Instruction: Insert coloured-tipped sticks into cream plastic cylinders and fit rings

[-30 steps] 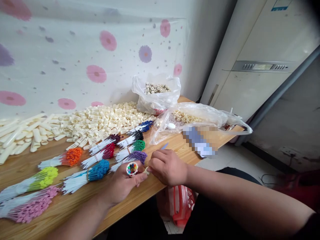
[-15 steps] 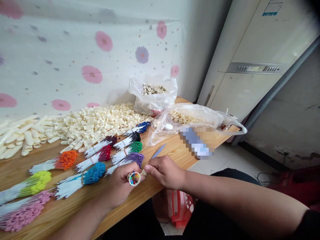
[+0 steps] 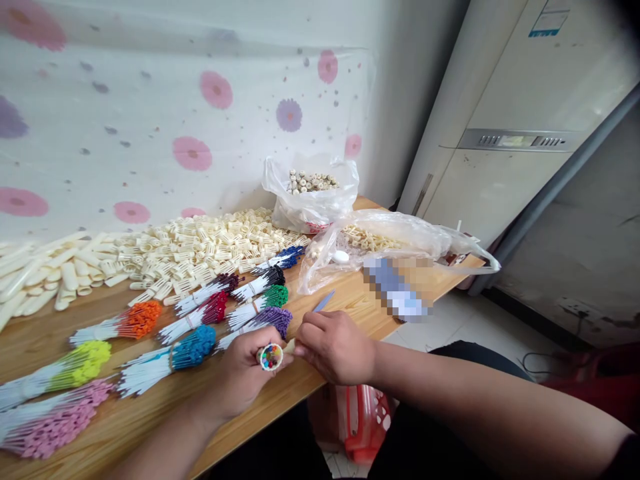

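Observation:
My left hand (image 3: 245, 373) is closed round a cream plastic tube (image 3: 270, 358), whose round open end faces me. Several coloured tips show inside that end. My right hand (image 3: 336, 348) is closed beside it, its fingertips pinching a small cream plastic piece (image 3: 289, 345) whose far end meets my left fingers. How that piece joins the tube is hidden by the fingers. Just behind the hands lie a bundle of purple-tipped white sticks (image 3: 276, 321) and a blue-grey blade-like tool (image 3: 325, 300).
Banded bundles of sticks, such as orange (image 3: 140, 320) and blue (image 3: 193, 350), cover the table's left side. Behind them are heaped slotted cream parts (image 3: 200, 250) and long tubes (image 3: 37, 270). Plastic bags of small parts (image 3: 310, 207) stand at the back. A red basket (image 3: 367, 427) sits below the table edge.
The view has shifted slightly, so the scene sits a little further right. My right hand has turned more knuckles-up and drawn slightly away from the left, which keeps its hold on the tube.

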Available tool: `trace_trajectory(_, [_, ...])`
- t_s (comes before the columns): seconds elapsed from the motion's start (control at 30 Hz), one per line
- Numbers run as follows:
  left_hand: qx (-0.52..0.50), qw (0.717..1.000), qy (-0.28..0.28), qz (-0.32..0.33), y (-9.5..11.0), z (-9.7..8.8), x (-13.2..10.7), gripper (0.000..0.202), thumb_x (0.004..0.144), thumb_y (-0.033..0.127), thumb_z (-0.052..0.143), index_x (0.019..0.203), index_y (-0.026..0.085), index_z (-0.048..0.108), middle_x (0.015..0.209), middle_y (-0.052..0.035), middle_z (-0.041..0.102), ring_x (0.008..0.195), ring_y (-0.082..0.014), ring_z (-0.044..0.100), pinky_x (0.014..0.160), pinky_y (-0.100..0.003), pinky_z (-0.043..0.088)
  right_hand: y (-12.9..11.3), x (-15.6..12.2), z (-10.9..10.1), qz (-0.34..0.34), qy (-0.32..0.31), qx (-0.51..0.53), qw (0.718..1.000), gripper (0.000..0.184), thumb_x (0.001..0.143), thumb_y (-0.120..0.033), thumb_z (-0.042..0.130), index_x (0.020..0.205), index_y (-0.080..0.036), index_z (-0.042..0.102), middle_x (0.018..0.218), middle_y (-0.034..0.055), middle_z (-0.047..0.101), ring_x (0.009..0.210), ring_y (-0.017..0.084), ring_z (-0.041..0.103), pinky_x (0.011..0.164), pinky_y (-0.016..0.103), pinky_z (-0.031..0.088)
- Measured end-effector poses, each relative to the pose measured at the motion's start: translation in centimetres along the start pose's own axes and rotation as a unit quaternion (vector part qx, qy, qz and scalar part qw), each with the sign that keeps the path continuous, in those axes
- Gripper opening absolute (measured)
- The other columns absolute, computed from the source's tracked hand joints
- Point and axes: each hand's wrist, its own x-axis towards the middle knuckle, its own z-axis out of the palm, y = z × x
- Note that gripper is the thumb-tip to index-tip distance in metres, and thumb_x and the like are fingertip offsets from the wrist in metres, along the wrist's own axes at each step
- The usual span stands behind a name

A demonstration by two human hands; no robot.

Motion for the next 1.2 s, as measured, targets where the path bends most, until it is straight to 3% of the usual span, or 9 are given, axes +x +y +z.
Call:
trace_trajectory(0.1, [0.005, 1.000, -0.014, 0.001, 0.20, 0.01, 0.02, 0.028, 0.079, 0.033, 0.055, 0.058, 0.018, 0.044, 0.056, 0.0053, 0.037, 0.055, -0.0106, 0.034, 0.052, -0.023, 0.028, 0.15, -0.10, -0.15, 0.027, -0.023, 0.030, 0.999, 0.036, 0.098, -0.033, 0.030, 0.072, -0.018, 0.050, 0.063, 0.0007, 0.054, 0.055, 0.012, 0.047, 0.052, 0.024, 0.032])
trace_trajectory(0.2, [0.004, 1.000, -0.001, 0.005, 0.42, 0.05, 0.04, 0.028, 0.078, 0.034, 0.057, 0.058, 0.018, 0.044, 0.056, 0.0058, 0.036, 0.055, -0.0103, 0.033, 0.052, -0.023, 0.028, 0.21, -0.27, -0.26, 0.011, 0.029, 0.026, 0.999, 0.030, 0.096, -0.035, 0.035, 0.081, -0.017, 0.053, 0.072, 0.0040, 0.058, 0.062, 0.014, 0.051, 0.055, 0.024, 0.035])
trace_trajectory(0.3, [-0.013, 1.000, -0.003, -0.004, 0.57, 0.10, 0.03, 0.029, 0.077, 0.035, 0.057, 0.058, 0.019, 0.042, 0.056, 0.0061, 0.036, 0.054, -0.0100, 0.033, 0.052, -0.023, 0.028, 0.15, -0.35, -0.17, -0.013, 0.059, 0.013, 0.998, 0.021, 0.094, -0.028, 0.038, 0.087, -0.016, 0.053, 0.079, 0.0062, 0.060, 0.067, 0.015, 0.052, 0.058, 0.025, 0.037])
trace_trajectory(0.47, [-0.025, 0.999, -0.009, -0.017, 0.53, 0.11, 0.06, 0.030, 0.077, 0.034, 0.057, 0.057, 0.019, 0.040, 0.054, 0.0064, 0.035, 0.053, -0.0096, 0.032, 0.051, -0.023, 0.027, 0.13, -0.28, -0.32, 0.066, 0.022, 0.058, 0.996, 0.022, 0.095, -0.028, 0.039, 0.081, -0.017, 0.051, 0.072, 0.0031, 0.056, 0.063, 0.013, 0.051, 0.058, 0.024, 0.039])
trace_trajectory(0.6, [-0.041, 0.999, -0.005, -0.020, 0.28, 0.09, 0.10, 0.031, 0.077, 0.037, 0.057, 0.059, 0.019, 0.040, 0.054, 0.0060, 0.038, 0.053, -0.0097, 0.035, 0.052, -0.024, 0.028, 0.20, -0.12, -0.89, 0.023, 0.026, 0.109, 0.993, 0.016, 0.094, -0.027, 0.041, 0.091, -0.016, 0.053, 0.087, 0.0075, 0.059, 0.075, 0.015, 0.055, 0.065, 0.025, 0.044])
trace_trajectory(0.8, [-0.032, 0.999, -0.009, -0.022, 0.28, 0.16, 0.16, 0.032, 0.076, 0.037, 0.057, 0.058, 0.019, 0.038, 0.054, 0.0065, 0.034, 0.053, -0.0092, 0.032, 0.051, -0.024, 0.025, 0.02, 0.08, -0.58, 0.037, 0.013, 0.025, 0.999, 0.025, 0.095, -0.024, 0.035, 0.080, -0.016, 0.053, 0.074, 0.0060, 0.056, 0.065, 0.016, 0.051, 0.060, 0.027, 0.041])
trace_trajectory(0.93, [-0.047, 0.998, -0.018, -0.030, 0.23, 0.09, 0.15, 0.032, 0.076, 0.038, 0.057, 0.059, 0.020, 0.037, 0.054, 0.0067, 0.034, 0.053, -0.0094, 0.033, 0.051, -0.024, 0.026, 0.08, 0.11, -0.52, -0.009, 0.014, 0.028, 0.999, 0.021, 0.094, -0.026, 0.037, 0.085, -0.016, 0.053, 0.079, 0.0067, 0.058, 0.069, 0.016, 0.051, 0.060, 0.026, 0.039])
trace_trajectory(1.1, [-0.041, 0.999, -0.022, -0.021, 0.41, 0.03, 0.14, 0.033, 0.077, 0.036, 0.057, 0.058, 0.020, 0.036, 0.054, 0.0068, 0.033, 0.053, -0.0091, 0.031, 0.050, -0.024, 0.025, 0.06, 0.20, -0.69, 0.039, -0.016, 0.056, 0.998, 0.024, 0.095, -0.026, 0.035, 0.078, -0.017, 0.050, 0.071, 0.0035, 0.056, 0.063, 0.014, 0.049, 0.058, 0.025, 0.037])
trace_trajectory(1.2, [-0.035, 0.999, -0.014, -0.010, 0.51, -0.01, 0.15, 0.032, 0.077, 0.036, 0.057, 0.058, 0.020, 0.037, 0.054, 0.0068, 0.034, 0.052, -0.0090, 0.032, 0.050, -0.023, 0.026, 0.03, 0.26, -0.78, 0.024, -0.008, 0.071, 0.997, 0.021, 0.093, -0.026, 0.038, 0.079, -0.017, 0.050, 0.076, 0.0052, 0.056, 0.067, 0.015, 0.050, 0.060, 0.026, 0.038])
